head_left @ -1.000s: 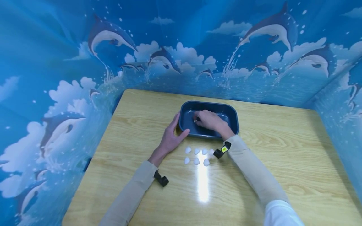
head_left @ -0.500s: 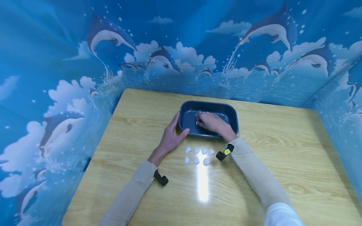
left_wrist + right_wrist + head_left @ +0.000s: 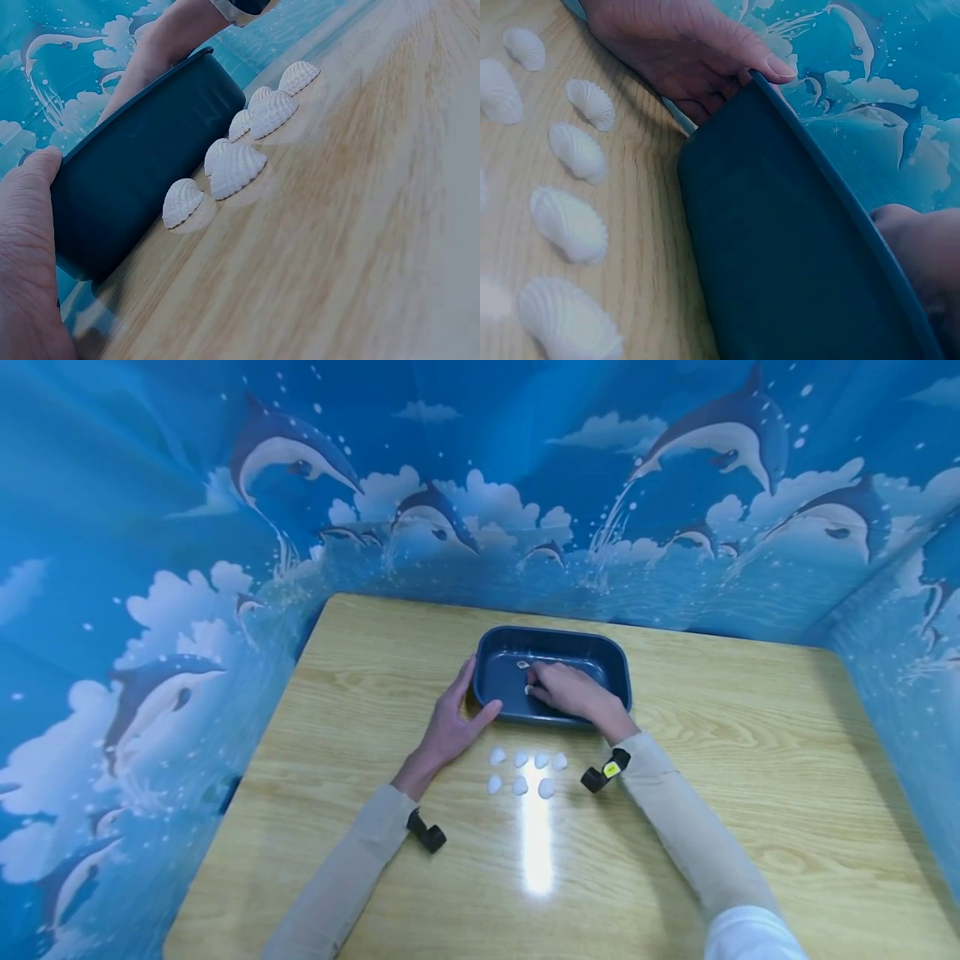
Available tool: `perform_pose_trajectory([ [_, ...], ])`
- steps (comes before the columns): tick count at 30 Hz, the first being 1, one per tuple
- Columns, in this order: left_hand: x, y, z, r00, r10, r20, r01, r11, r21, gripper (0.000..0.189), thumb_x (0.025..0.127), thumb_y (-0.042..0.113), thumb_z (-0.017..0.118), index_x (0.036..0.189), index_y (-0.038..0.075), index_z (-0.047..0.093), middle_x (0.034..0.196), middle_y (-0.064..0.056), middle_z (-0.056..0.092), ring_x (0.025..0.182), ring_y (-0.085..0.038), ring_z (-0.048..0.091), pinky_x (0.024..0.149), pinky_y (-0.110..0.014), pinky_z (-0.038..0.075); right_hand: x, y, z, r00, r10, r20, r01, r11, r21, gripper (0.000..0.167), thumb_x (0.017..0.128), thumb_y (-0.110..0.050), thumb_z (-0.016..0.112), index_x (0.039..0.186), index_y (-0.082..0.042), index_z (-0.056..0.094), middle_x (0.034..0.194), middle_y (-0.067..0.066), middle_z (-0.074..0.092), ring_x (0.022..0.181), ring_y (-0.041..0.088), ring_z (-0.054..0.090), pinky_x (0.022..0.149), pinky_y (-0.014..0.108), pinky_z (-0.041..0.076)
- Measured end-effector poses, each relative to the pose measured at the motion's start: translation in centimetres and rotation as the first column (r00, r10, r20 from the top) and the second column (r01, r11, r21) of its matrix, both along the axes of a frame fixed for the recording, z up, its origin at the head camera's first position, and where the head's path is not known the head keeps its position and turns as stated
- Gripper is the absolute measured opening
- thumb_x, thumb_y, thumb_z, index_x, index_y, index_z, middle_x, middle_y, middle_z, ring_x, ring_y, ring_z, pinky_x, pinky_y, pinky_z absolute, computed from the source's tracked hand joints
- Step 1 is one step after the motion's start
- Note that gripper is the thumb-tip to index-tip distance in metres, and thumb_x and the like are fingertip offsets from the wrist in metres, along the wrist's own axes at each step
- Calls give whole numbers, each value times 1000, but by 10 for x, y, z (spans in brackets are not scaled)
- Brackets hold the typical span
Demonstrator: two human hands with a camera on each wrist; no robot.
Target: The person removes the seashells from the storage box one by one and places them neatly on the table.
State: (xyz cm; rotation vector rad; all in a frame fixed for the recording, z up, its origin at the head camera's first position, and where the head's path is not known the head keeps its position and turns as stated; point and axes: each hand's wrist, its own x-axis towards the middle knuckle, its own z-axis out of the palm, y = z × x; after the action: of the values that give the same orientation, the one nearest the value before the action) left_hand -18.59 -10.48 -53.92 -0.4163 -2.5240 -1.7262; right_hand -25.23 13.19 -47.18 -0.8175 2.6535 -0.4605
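A dark blue rectangular tray (image 3: 498,683) stands on the wooden table. My left hand (image 3: 450,723) rests against its left end, fingers straight along the side. In the right wrist view the left thumb (image 3: 761,56) lies on the rim. Inside the tray, my right hand (image 3: 567,687) is lowered with curled fingers, pinching a small pale piece, apparently a seashell (image 3: 528,691), mostly hidden by the fingertips. Another small shell (image 3: 522,665) lies on the tray floor just left of that hand. In the left wrist view the tray wall hides the right fingers.
Several white ribbed seashells (image 3: 541,761) lie in two rows on the table (image 3: 375,693) in front of the tray, between my forearms. A blue dolphin-print curtain (image 3: 480,527) hangs behind the table and along its sides. Glare streaks the tabletop below the shells.
My right hand has shifted slightly right inside the tray, the pale piece moving with its fingertips. The shell on the tray floor has come into view. My left hand stays in place.
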Motion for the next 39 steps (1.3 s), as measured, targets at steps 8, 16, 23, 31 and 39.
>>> perform_pose_trajectory([
  [8,-1,0,-2,1000,2,-10,-2,1000,3,89,100,40,68,167,9,19,174,-11,19,159,-18,19,129,-46,21,4,7,-3,999,-21,-27,21,1000,-18,17,108,-19,59,115,-4,64,102,8,70,84,19,65,77,41,57],
  [16,-1,1,-3,1000,-5,-19,5,1000,11,92,100,51,65,168,10,18,174,-10,19,159,-20,19,129,-46,22,8,14,0,999,-31,-29,31,999,-18,16,108,-17,60,114,-3,63,99,8,69,81,18,63,74,40,56],
  [23,-1,1,-3,1000,-6,-13,6,1000,13,88,101,36,67,168,8,17,174,-11,17,160,-19,17,129,-46,21,13,22,11,998,-56,-19,56,998,-20,19,109,-19,58,118,-3,63,103,8,69,83,18,64,76,41,55],
  [31,-1,0,-1,1000,-4,-23,4,1000,13,91,100,46,66,168,10,18,174,-13,19,159,-20,18,128,-46,23,22,31,23,998,-60,-34,58,998,-32,19,109,-19,58,118,-3,62,87,4,64,70,16,54,66,35,48],
  [39,-2,-1,-2,1000,-15,-28,16,1000,20,94,99,53,65,168,10,18,174,-12,18,160,-21,18,128,-48,22,42,43,40,995,-72,-64,68,996,-60,22,108,-17,59,123,-1,61,90,6,66,65,15,52,62,34,47],
])
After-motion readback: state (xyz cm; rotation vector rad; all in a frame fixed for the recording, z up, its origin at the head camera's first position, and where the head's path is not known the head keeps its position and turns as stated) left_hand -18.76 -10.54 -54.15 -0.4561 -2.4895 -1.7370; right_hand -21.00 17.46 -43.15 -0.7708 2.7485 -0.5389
